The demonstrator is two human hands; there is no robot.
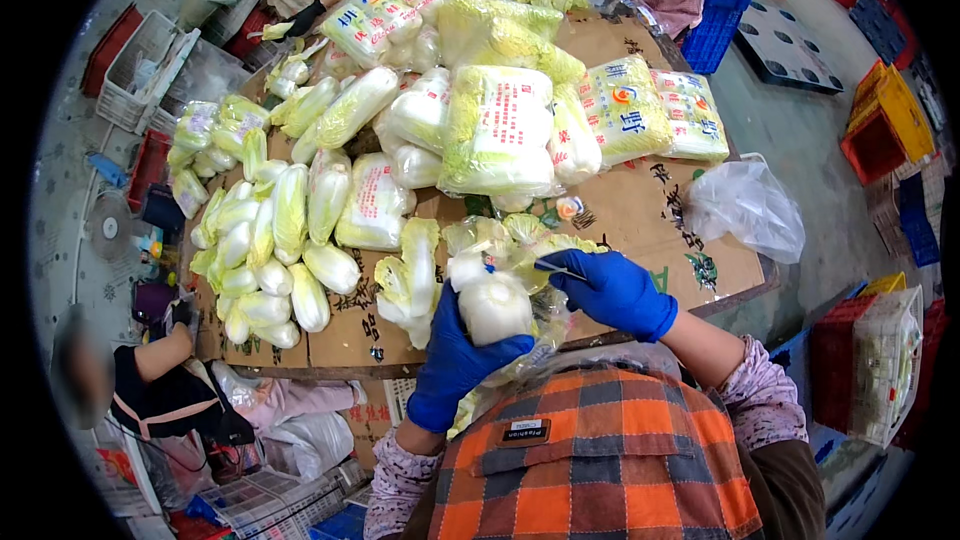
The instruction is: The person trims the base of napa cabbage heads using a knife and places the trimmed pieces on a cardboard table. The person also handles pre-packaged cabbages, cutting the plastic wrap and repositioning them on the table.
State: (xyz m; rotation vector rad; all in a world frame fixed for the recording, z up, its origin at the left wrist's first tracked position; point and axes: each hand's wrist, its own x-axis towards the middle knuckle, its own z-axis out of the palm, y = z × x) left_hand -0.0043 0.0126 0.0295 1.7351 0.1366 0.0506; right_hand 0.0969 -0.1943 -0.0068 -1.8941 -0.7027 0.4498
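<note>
My left hand (459,360), in a blue glove, grips a napa cabbage (496,309) with its pale root end facing up. To its right my right hand (615,291), also gloved in blue, is closed on a thin metal tool (561,270), perhaps a knife; most of it is hidden in the fist. The tool is apart from the cabbage. Loose cabbage leaves (409,277) lie left of my left hand, and trimmed leaves (517,236) lie just beyond the cabbage. My orange checked apron (600,457) is close below both hands.
Trimmed small cabbages (262,240) are heaped at the left of the cardboard-covered table (660,225). Bagged cabbages (499,127) are stacked across the middle. A clear plastic bag (746,206) lies at the right edge. Several people work around the table; crates (862,367) stand at the right.
</note>
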